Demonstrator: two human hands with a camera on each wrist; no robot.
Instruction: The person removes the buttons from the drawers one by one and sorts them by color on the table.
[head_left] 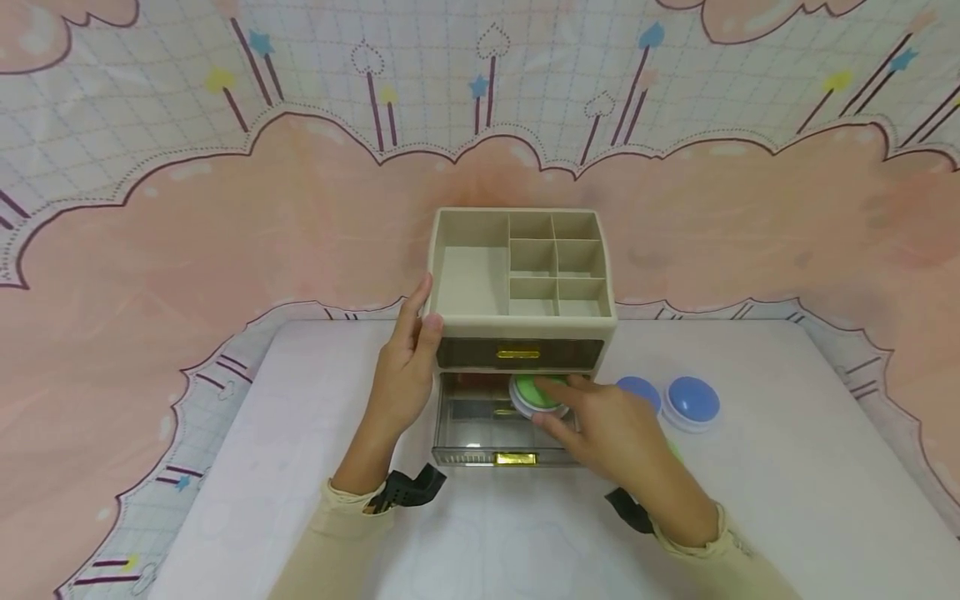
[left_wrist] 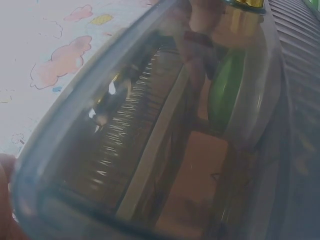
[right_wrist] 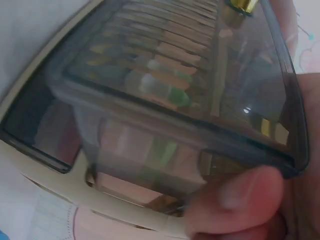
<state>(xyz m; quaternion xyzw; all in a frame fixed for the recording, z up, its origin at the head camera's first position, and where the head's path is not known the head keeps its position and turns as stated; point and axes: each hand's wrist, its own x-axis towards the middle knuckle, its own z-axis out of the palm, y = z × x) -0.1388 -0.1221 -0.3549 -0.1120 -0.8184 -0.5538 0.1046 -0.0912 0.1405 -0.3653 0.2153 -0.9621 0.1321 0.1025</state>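
Note:
A cream desk organizer (head_left: 472, 279) stands on the table, its lower clear smoky drawer (head_left: 468, 433) pulled out. My right hand (head_left: 611, 421) reaches into that drawer and holds a round green-topped button (head_left: 534, 392) with a white base, a finger over its top and the thumb at its front edge. In the left wrist view the green button (left_wrist: 227, 92) shows through the drawer wall. My left hand (head_left: 405, 367) rests along the organizer's left side, fingers extended and thumb at the front corner.
Two blue-topped round buttons lie right of the organizer, one blue button (head_left: 692, 402) in full view, the other blue button (head_left: 639, 390) partly behind my right hand. A bit of green (head_left: 673, 450) shows beside my right wrist. The upper drawer (head_left: 465, 353) is closed.

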